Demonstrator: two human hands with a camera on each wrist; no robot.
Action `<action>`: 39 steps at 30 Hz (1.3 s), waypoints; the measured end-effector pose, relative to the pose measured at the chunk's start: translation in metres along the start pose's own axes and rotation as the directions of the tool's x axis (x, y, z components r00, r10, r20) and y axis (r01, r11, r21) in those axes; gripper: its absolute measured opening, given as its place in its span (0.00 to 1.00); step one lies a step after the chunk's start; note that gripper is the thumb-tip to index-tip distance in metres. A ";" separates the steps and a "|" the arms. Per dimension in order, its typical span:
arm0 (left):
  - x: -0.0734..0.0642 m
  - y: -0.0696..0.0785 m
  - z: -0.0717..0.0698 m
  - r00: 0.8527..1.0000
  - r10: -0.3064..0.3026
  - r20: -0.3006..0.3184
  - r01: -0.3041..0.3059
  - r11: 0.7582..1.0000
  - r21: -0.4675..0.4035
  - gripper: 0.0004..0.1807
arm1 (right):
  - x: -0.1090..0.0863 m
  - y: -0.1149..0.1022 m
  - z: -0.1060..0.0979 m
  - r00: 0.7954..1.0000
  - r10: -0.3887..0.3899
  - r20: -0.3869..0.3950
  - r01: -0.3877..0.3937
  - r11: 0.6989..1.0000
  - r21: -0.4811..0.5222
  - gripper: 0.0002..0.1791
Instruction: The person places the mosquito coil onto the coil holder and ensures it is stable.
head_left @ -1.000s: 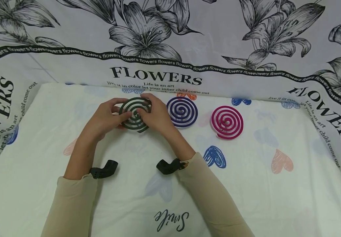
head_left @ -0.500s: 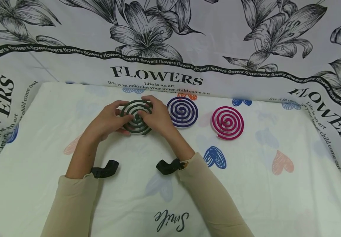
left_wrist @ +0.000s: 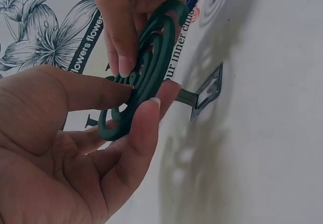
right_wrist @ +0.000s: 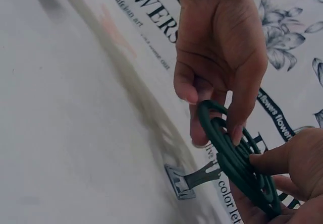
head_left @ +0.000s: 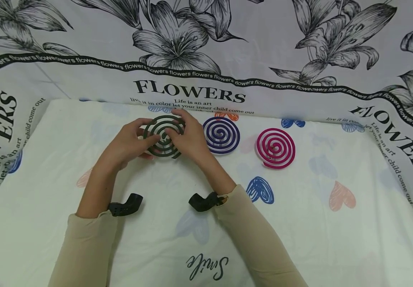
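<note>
A dark green mosquito coil is held between both hands near the far side of the table, left of middle. My left hand pinches its left side, thumb on top and fingers beneath. My right hand pinches the right side, its thumb pressing near the centre. In the left wrist view the green coil tilts, and a small metal stand with a flat base projects from its underside. The same stand shows in the right wrist view, but the coil hides it in the head view.
Right of the hands lie a dark blue mosquito coil and, farther right, a pink mosquito coil. A white cloth printed with hearts covers the table. Behind it hangs a flower-printed sheet.
Both hands bring the green coil slightly toward the person, then back away and a little left. Their grip on it stays. The blue and pink coils have not moved.
</note>
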State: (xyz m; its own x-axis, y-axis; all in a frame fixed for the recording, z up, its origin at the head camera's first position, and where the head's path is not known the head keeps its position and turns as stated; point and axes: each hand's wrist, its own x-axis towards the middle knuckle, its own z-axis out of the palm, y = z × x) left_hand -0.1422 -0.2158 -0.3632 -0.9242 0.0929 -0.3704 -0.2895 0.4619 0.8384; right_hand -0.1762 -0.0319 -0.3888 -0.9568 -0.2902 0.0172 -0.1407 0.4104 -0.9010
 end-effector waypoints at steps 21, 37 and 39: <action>0.004 -0.005 0.006 1.000 -0.003 -0.018 0.003 1.000 -0.020 0.41 | 0.003 0.008 0.004 0.998 0.060 0.018 -0.059 0.998 -0.037 0.29; 0.010 -0.012 0.005 1.000 -0.019 0.008 0.020 1.000 -0.022 0.42 | 0.002 0.010 0.004 0.999 0.042 0.019 -0.041 0.998 -0.057 0.28; 0.009 -0.012 0.005 1.000 -0.019 0.008 0.020 1.000 -0.020 0.42 | 0.002 0.010 0.003 0.999 0.044 0.022 -0.042 0.998 -0.053 0.28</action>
State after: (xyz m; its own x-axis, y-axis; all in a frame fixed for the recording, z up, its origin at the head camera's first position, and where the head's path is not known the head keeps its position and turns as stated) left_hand -0.1461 -0.2158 -0.3785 -0.9163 0.0914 -0.3899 -0.3124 0.4462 0.8386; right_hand -0.1790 -0.0315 -0.3989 -0.9562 -0.2909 -0.0316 -0.1134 0.4679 -0.8765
